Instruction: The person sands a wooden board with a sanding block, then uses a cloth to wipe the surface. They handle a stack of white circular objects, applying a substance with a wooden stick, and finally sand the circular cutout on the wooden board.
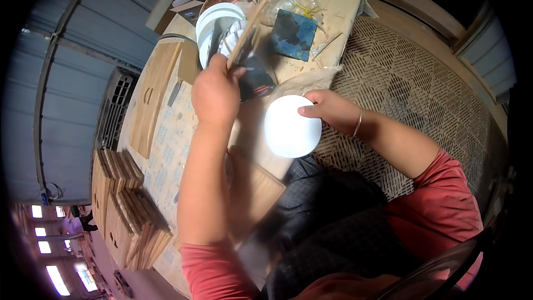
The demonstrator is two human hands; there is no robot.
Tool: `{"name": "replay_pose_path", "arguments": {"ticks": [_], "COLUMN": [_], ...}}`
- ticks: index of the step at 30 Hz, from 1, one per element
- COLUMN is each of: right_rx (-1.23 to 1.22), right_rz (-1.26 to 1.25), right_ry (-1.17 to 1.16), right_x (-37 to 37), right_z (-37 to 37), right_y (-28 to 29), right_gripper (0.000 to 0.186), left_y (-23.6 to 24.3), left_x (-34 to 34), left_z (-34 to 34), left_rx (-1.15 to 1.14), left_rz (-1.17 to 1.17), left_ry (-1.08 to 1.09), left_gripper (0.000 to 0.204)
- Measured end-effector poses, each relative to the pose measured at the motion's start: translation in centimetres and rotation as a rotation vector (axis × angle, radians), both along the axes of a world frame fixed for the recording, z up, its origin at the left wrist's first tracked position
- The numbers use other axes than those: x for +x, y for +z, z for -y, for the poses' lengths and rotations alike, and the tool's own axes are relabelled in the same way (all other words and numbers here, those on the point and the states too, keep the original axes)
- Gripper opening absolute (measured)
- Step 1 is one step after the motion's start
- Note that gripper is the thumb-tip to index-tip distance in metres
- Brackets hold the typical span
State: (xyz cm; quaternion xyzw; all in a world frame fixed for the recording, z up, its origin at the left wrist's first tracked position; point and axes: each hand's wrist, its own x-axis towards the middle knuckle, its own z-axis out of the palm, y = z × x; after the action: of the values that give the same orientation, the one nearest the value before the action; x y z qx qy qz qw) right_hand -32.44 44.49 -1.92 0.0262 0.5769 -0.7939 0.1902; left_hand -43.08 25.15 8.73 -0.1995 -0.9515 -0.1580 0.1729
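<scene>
My right hand (331,111) pinches the edge of a round white disc (291,130) between thumb and fingers, holding it over my lap at the table's near edge. My left hand (216,91) is closed on the near end of a thin wooden board (256,19), seen almost edge-on and slanting away to the far right. Just beyond and beside that hand lie white discs (222,11) and a dark box (256,80), partly hidden by the board and blurred. A light wooden panel (252,189) lies below my left wrist, partly covered by my forearm.
The pale worktable (166,139) carries a long wooden panel (155,94) on the left. Several wooden panels (125,211) are stacked at its near-left corner. A blue-black square sheet (294,34) and crumpled clear plastic (277,8) lie farther back. Patterned matting (411,89) covers the floor at right.
</scene>
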Motion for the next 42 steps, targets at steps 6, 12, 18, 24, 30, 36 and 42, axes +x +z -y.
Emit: {"name": "replay_pose_path", "arguments": {"ticks": [6, 12, 18, 24, 30, 36, 42], "right_rx": [-0.201, -0.586, -0.862, -0.612, -0.032, 0.086, -0.748], "right_rz": [0.017, -0.093, -0.068, 0.044, 0.083, -0.133, 0.031], "right_ry": [0.016, -0.109, -0.24, -0.149, -0.202, -0.451, -0.134], "right_x": [-5.1, -7.9, -9.6, -10.8, -6.8, 3.5, 9.6], "right_z": [1.2, 2.9, 2.4, 0.1, -2.0, -1.9, 1.1], "right_y": [-0.9, -1.0, -2.5, -0.6, 4.9, 3.1, 1.1], "right_gripper": [0.027, 0.039, 0.043, 0.042, 0.027, 0.018, 0.037], "left_y": [1.7, 2.2, -1.4, -2.6, -3.6, -3.1, -3.8], "left_x": [-3.0, -3.6, 0.2, 1.4, 1.6, 5.6, 19.6], "left_z": [-1.0, -0.9, -1.0, -1.2, -2.1, 0.6, 6.4], "left_rx": [0.067, 0.115, 0.0, 0.018, 0.046, 0.411, 0.946], "left_rz": [0.158, 0.244, 0.06, 0.009, 0.054, 0.104, 0.817], "left_ry": [-0.006, 0.004, 0.031, 0.076, 0.064, -0.028, -0.098], "left_gripper": [0.029, 0.028, 0.016, 0.014, 0.018, 0.031, 0.061]}}
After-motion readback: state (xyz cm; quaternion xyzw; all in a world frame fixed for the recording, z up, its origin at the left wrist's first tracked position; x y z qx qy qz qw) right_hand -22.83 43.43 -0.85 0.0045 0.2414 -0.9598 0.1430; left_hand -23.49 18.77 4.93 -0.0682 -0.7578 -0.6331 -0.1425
